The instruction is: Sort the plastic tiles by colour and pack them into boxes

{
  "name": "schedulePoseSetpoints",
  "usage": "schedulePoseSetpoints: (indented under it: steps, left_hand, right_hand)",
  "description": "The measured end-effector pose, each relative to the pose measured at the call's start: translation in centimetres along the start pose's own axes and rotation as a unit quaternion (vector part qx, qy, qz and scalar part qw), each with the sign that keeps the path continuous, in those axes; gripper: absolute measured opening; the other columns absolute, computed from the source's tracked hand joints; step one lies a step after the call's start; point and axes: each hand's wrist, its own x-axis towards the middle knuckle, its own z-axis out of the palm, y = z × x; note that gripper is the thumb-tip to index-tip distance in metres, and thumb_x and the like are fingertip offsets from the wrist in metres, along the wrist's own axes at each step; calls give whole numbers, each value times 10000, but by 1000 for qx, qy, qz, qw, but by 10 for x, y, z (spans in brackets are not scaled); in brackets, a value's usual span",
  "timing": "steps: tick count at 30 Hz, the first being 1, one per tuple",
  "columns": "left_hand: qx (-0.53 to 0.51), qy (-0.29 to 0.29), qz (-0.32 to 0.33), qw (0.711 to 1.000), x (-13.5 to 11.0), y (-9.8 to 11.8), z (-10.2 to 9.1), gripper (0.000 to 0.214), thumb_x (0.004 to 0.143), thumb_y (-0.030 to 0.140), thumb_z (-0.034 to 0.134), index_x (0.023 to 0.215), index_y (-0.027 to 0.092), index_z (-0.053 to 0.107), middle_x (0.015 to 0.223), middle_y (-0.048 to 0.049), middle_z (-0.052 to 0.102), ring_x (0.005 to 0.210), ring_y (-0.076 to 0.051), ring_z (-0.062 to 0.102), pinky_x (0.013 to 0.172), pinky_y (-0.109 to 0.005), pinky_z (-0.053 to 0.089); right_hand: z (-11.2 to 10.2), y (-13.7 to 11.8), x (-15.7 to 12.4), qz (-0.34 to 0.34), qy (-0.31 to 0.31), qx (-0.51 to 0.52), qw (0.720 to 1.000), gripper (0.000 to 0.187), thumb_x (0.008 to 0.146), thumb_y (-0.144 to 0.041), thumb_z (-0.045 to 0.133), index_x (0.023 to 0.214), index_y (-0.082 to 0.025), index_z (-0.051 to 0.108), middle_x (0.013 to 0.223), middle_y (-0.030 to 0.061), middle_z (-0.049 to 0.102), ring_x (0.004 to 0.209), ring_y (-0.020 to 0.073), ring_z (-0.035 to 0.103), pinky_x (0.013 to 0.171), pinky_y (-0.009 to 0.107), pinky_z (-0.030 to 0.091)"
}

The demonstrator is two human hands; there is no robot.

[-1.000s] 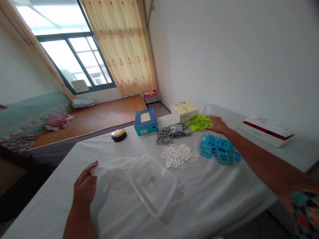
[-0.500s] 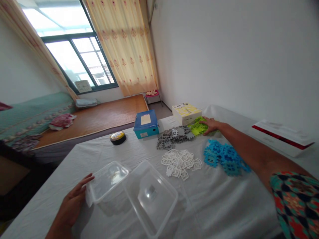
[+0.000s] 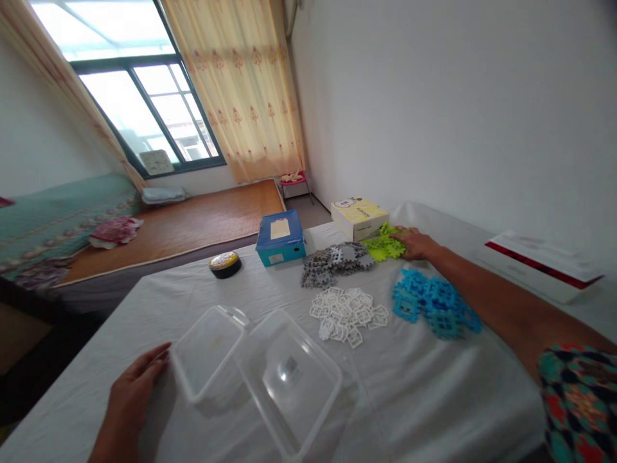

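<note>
My left hand rests on the cloth with its fingers stretched out, the fingertips beside the left edge of a clear plastic lid. Overlapping the lid's right side is a clear plastic box. At the far right of the table my right hand has its fingers curled over the right side of a pile of lime-green interlocking plastic pieces. Nearby lie grey interlocking pieces, white interlocking pieces and blue interlocking pieces. My right fingertips are partly hidden among the green pieces.
A blue box and a yellow-and-white box stand at the table's back edge. A round black-and-yellow container sits left of them. A white box with a red stripe lies by the wall.
My left fingers have come off the clear lid, which now lies flatter against the box. My right hand has shifted slightly right on the green pile, its fingers more curled.
</note>
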Motion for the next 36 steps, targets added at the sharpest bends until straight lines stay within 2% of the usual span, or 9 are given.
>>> schedulePoseSetpoints:
  steps: [3,6,9,13,16,20,26,31,36]
  left_hand:
    - [18,-3,-55,998,1,-3,1,410,560,313,668,949,192,713,866,-68,724,777,-244,659,575,-281,527]
    - [30,-3,-49,998,1,-3,3,405,583,338,655,959,199,715,871,-69,719,764,-236,645,569,-277,508]
    - [55,2,-51,997,-2,3,5,391,603,337,631,960,200,715,843,-61,715,741,-233,633,570,-286,495]
    - [70,6,-60,996,-7,14,7,396,609,321,616,964,180,716,847,-64,713,756,-237,630,600,-304,498]
    - [83,12,-49,995,-8,14,8,391,610,333,615,952,180,727,843,-72,717,782,-260,635,628,-333,506]
    - [91,7,-20,996,-3,4,9,381,611,364,634,939,200,737,848,-73,726,832,-281,647,678,-354,515]
    - [103,2,6,995,-1,3,13,339,630,355,627,911,203,741,854,-75,724,836,-286,650,766,-405,519]
    - [88,10,20,996,-3,6,15,285,622,323,627,858,209,741,798,-65,713,800,-280,656,749,-395,530]
    - [93,-2,33,995,-4,2,14,339,638,326,598,915,185,733,839,-77,717,833,-283,654,782,-396,520]
  right_hand:
    - [1,6,5,-4,-3,1,1000,785,649,-368,677,1394,-265,453,1514,147,313,1243,409,428,963,521,389]
    - [2,13,14,-30,-9,15,999,777,641,-373,673,1378,-230,472,1484,155,376,1270,369,434,1022,504,341]
    - [2,19,19,-41,-8,37,998,780,655,-375,648,1392,-213,450,1441,148,442,1292,325,432,1031,467,347]
    - [2,21,14,-39,10,28,999,785,673,-391,647,1406,-210,431,1449,156,419,1272,340,443,1021,472,357]
    - [2,17,8,-11,32,24,999,792,663,-383,680,1404,-267,427,1479,128,371,1227,363,465,998,484,380]
    - [-1,9,-1,36,56,27,997,788,665,-369,708,1397,-317,420,1476,101,353,1151,364,493,950,474,429]
    - [-10,2,-9,71,94,9,993,690,745,-331,638,1397,-282,418,1375,141,416,1016,333,518,838,460,492]
    - [-13,1,-12,81,112,4,990,663,729,-256,635,1365,-293,451,1331,124,434,967,303,524,804,433,503]
    - [-14,7,-14,126,158,16,979,615,697,-172,597,1302,-224,497,1315,144,436,956,300,541,826,427,487]
